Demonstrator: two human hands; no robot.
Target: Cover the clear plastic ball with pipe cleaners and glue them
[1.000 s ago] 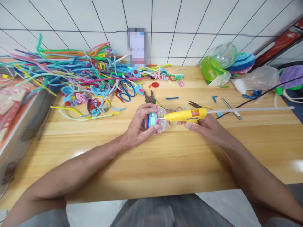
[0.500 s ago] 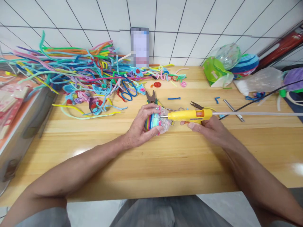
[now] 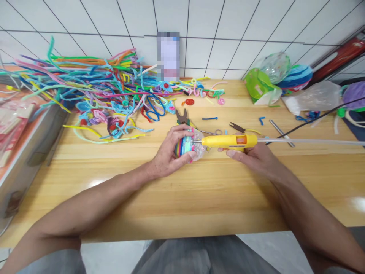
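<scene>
My left hand [image 3: 168, 152] is wrapped around a clear ball [image 3: 186, 146] that is banded with striped pipe cleaners in several colours. My right hand [image 3: 251, 156] grips a yellow glue gun [image 3: 228, 141] held level, its metal tip touching the right side of the ball. A long clear glue stick [image 3: 310, 141] sticks out of the gun's back toward the right edge. Both hands rest over the middle of the wooden table [image 3: 182, 190].
A big heap of coloured pipe cleaners [image 3: 94, 91] covers the table's back left. Pliers [image 3: 182, 117] and small scissors [image 3: 238, 127] lie just behind my hands. Plastic bags and finished balls [image 3: 273, 76] sit at the back right. A black cord [image 3: 313, 120] crosses there.
The glue gun has shifted slightly lower and to the right, and its tip stays at the ball. My left hand keeps the ball in place.
</scene>
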